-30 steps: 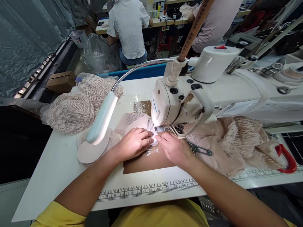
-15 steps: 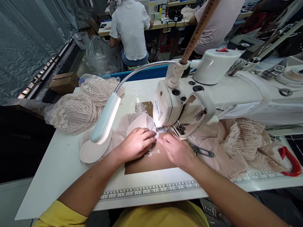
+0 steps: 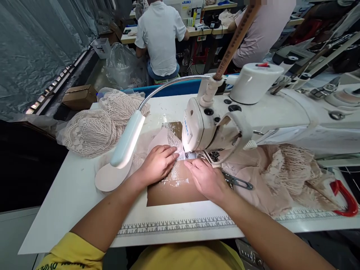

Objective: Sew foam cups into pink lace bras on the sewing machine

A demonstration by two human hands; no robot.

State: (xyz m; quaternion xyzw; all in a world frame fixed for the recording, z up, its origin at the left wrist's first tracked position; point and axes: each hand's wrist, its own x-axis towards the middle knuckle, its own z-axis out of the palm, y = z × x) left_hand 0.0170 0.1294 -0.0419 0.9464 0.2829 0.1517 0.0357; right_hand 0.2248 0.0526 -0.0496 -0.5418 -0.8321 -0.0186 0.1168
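Note:
A pale pink lace fabric piece [image 3: 171, 138] lies under the needle area of a white sewing machine [image 3: 194, 125]. My left hand [image 3: 159, 165] presses its closed fingers onto this lace, left of the presser foot [image 3: 190, 155]. Just in front of the foot, my right hand [image 3: 206, 178] is curled, its fingertips at the fabric's near edge; what lies beneath them is partly hidden. Smooth oval cup-like pieces [image 3: 112, 178] joined with sheer fabric rest left of my left wrist. Thread snips [image 3: 239, 181] lie beside my right hand.
A lamp [image 3: 128, 140] on a bendy neck hangs above my left hand. Lace bundles [image 3: 90, 133] sit at the table's left; more lace fabric [image 3: 295, 168] lies right, near a red handle [image 3: 346, 198]. A printed ruler [image 3: 180, 227] runs along the front edge. Two people sit ahead.
My left hand has shifted slightly left, away from my right fingertips, and the lace by the foot has turned and lies flatter. The whole view has shifted slightly.

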